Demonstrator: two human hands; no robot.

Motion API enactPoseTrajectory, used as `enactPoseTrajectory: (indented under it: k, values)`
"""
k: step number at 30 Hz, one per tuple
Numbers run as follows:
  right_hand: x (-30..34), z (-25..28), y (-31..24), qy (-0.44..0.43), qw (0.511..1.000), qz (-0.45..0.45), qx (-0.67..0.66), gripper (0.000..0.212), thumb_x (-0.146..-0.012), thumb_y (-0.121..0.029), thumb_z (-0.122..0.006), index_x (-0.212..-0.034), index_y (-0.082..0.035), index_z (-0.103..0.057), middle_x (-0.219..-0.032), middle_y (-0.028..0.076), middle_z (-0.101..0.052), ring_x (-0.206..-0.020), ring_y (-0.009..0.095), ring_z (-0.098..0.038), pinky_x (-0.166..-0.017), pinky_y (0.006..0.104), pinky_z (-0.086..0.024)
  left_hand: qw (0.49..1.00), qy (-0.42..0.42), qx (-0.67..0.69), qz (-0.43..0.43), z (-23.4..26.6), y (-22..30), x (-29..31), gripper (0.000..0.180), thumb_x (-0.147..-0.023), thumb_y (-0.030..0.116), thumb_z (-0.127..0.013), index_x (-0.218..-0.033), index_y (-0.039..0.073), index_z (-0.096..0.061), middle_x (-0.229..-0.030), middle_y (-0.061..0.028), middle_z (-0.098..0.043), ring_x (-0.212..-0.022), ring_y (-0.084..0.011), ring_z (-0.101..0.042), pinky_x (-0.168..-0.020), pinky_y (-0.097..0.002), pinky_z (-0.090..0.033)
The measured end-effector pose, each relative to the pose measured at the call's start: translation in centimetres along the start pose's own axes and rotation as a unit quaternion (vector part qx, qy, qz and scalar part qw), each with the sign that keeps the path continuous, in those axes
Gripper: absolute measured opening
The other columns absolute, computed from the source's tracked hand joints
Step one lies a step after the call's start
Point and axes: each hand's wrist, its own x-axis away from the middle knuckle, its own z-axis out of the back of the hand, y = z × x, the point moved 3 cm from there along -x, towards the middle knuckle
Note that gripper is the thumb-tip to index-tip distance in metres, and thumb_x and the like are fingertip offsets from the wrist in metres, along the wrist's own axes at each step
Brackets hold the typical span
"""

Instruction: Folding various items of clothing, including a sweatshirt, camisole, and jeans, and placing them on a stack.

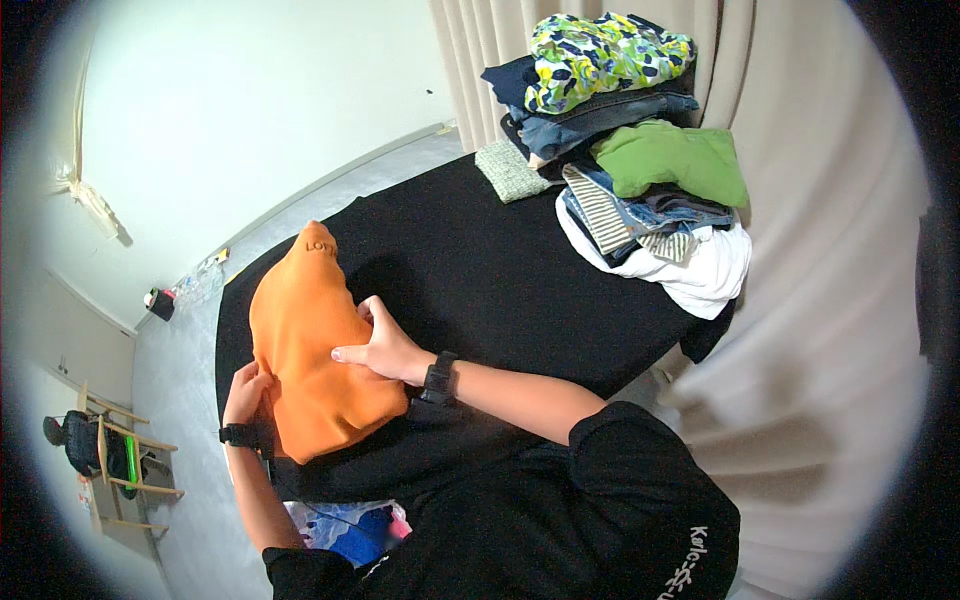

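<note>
An orange folded garment (305, 345), perhaps a sweatshirt, is held at the left side of the black-covered table (450, 250). My left hand (246, 392) grips its left edge, thumb on top and fingers tucked beneath. On its right edge my right hand (385, 345) closes, the thumb lying over the cloth and the lower fingers hidden under it. Dark lettering shows near the garment's far tip. Its near end bulges in soft folds toward me.
At the far right stand piles of folded clothes: a patterned garment (610, 60), jeans (590, 122), a green garment (675, 165) and a white one (700, 270). A plastic bag (350, 530) with blue cloth sits below the near edge. A beige curtain (810, 250) hangs rightward; a wooden rack (130, 455) stands left.
</note>
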Motion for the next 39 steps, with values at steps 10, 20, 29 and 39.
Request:
enactPoseTrajectory:
  k: [10, 20, 29, 39]
  values:
    - [3.7, 9.2, -7.2, -0.04, 0.992, 0.047, -0.107, 0.071, -0.082, -0.028, -0.086, -0.126, -0.003, -0.037, -0.117, 0.013, -0.055, -0.107, 0.017, -0.058, -0.087, 0.0336, -0.054, 0.992, 0.006, 0.039, -0.124, -4.3, 7.0, 2.9, 0.009, -0.088, 0.012, -0.054, -0.086, 0.005, -0.059, -0.074, 0.0033, -0.055, -0.063, -0.0065, -0.048, -0.056, -0.023, -0.037]
    - [6.2, 15.2, -1.2, 0.011, 0.968, -0.247, 0.043, 0.082, -0.088, -0.047, -0.075, -0.139, -0.005, -0.027, -0.13, 0.018, -0.049, -0.122, 0.024, -0.052, -0.099, 0.0359, -0.049, 0.984, -0.083, 0.153, 0.045, -9.9, 2.1, -1.5, 0.005, -0.083, 0.01, -0.053, -0.079, 0.009, -0.057, -0.069, 0.006, -0.048, -0.061, -0.0078, -0.043, -0.056, -0.0231, -0.035]
    - [5.5, 13.3, 0.1, -0.01, 0.987, -0.16, 0.01, 0.095, -0.079, -0.024, -0.085, -0.144, 0.002, -0.02, -0.138, 0.02, -0.046, -0.13, 0.027, -0.048, -0.108, 0.0406, -0.044, 0.966, -0.209, 0.154, 0.003, -11.5, 4.3, 1.0, 0.074, -0.092, 0.012, -0.064, -0.155, 0.003, -0.026, -0.149, -0.0074, -0.046, -0.135, -0.0176, -0.044, -0.112, -0.0338, -0.037]
    - [6.6, 13.5, -8.2, -0.002, 0.998, 0.056, 0.007, 0.086, -0.08, -0.014, -0.079, -0.147, 0.002, -0.028, -0.143, 0.016, -0.043, -0.136, 0.025, -0.042, -0.116, 0.0422, -0.032, 0.979, -0.161, 0.1, -0.07, -9.6, 10.5, 1.6, 0.078, -0.079, 0.0, -0.064, -0.151, 0.004, -0.034, -0.144, -0.008, -0.052, -0.13, -0.0196, -0.051, -0.109, -0.0351, -0.041]
